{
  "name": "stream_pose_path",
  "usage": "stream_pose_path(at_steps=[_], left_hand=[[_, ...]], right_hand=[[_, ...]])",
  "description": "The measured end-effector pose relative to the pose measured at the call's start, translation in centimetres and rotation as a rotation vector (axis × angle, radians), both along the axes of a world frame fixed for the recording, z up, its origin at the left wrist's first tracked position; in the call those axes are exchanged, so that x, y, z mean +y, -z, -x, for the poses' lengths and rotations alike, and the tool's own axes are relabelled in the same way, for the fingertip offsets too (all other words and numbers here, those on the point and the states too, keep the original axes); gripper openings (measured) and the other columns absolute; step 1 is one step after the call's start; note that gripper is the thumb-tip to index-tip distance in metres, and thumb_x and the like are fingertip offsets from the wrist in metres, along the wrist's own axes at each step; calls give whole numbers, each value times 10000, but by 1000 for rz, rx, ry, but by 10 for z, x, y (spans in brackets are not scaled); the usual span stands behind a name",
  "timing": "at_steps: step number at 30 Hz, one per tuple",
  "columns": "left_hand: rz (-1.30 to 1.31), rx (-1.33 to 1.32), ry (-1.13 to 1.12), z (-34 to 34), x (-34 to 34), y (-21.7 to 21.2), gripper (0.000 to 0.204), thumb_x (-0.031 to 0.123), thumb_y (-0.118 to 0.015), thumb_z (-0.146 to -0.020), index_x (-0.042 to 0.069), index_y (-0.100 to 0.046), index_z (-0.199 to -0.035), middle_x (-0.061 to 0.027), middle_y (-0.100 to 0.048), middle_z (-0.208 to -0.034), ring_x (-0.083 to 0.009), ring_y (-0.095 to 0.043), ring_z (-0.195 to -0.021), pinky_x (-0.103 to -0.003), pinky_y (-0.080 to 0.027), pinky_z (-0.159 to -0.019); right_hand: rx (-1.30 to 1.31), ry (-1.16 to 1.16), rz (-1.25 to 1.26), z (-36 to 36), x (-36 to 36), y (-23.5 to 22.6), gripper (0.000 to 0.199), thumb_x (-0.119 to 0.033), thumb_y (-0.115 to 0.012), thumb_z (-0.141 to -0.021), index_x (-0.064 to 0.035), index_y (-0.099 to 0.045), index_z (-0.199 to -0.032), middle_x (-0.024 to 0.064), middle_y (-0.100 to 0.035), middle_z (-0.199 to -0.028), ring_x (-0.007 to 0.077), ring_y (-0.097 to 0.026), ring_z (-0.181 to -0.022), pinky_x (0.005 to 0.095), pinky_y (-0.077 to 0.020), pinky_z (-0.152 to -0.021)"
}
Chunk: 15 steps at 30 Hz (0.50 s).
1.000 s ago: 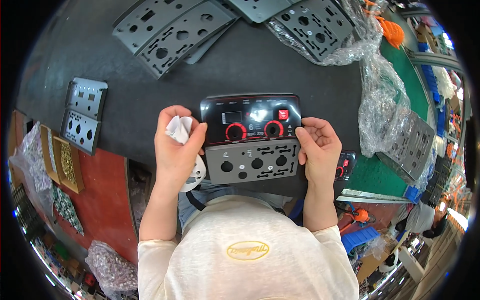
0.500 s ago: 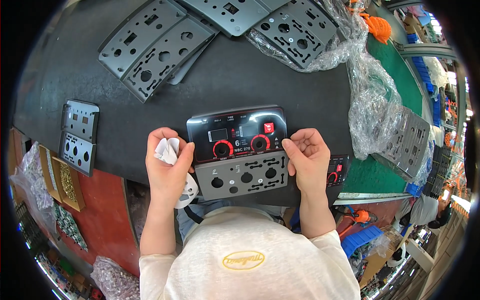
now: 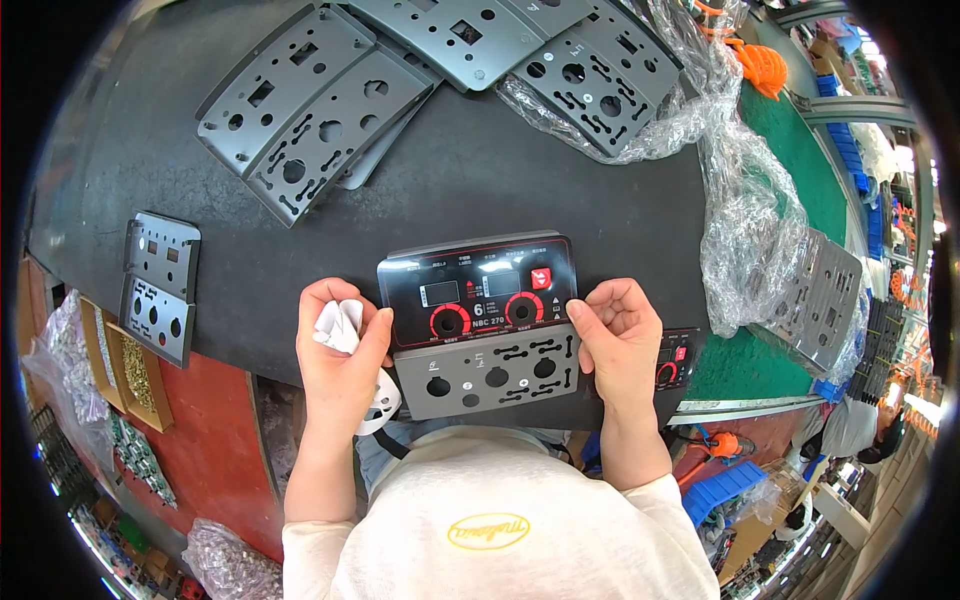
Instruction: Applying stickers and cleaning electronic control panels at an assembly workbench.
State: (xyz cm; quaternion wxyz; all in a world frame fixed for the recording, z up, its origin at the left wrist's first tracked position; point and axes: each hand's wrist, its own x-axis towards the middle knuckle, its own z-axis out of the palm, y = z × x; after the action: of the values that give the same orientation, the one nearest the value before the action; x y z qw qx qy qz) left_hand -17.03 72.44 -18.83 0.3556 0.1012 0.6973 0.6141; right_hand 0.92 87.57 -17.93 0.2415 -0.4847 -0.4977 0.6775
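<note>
A grey metal front panel (image 3: 470, 395) lies before my body at the near table edge, tilted, with round holes and slots in its lower part. Its upper part carries a glossy black overlay sticker (image 3: 405, 275) with red dial rings and two display windows. My left hand (image 3: 338, 365) is closed at the panel's left edge, thumb against it, with crumpled white paper (image 3: 338, 325) tucked in the fingers. At the right edge, my right hand (image 3: 622, 350) pinches the panel between thumb and curled fingers. Both hands' undersides are hidden.
Several bare grey panels (image 3: 330, 130) overlap at the far side of the dark table (image 3: 480, 180). A smaller panel (image 3: 160, 280) sits at left. Clear plastic wrap (image 3: 745, 220) lies at right, near another overlaid panel (image 3: 677, 358). A cardboard box of small brass-coloured parts (image 3: 135, 370) is lower left.
The whole view has shifted, so the table and panels appear slightly lower. My hands keep the same hold on the panel.
</note>
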Motion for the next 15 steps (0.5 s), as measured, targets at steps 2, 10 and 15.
stream_pose_path(at_steps=[2,10,15], left_hand=[[-1,0,-1,0,0,0,282,-65,-569,-803,74,-411,-990,10,-512,-706,-27,-478,-563,-172,-412,-456],[-13,23,-21,-2,1,0,274,-55,-584,-794,63,-429,-986,-1,-509,-719,-36,-469,-542,-170,-407,-444],[-9,41,-23,-2,0,1,275,-59,-585,-791,62,-431,-984,-1,-506,-715,-35,-470,-542,-167,-406,-445]], right_hand=[[-16,-12,5,0,0,0,121,10,-611,-809,-14,-499,-848,16,-544,-616,22,-438,-434,162,-317,-346],[-7,-21,2,-1,0,2,137,2,-612,-808,-27,-483,-842,4,-543,-613,16,-439,-432,164,-323,-351],[-25,-18,17,1,-1,1,143,-3,-618,-806,-33,-483,-843,-3,-539,-612,14,-439,-436,164,-321,-355]])
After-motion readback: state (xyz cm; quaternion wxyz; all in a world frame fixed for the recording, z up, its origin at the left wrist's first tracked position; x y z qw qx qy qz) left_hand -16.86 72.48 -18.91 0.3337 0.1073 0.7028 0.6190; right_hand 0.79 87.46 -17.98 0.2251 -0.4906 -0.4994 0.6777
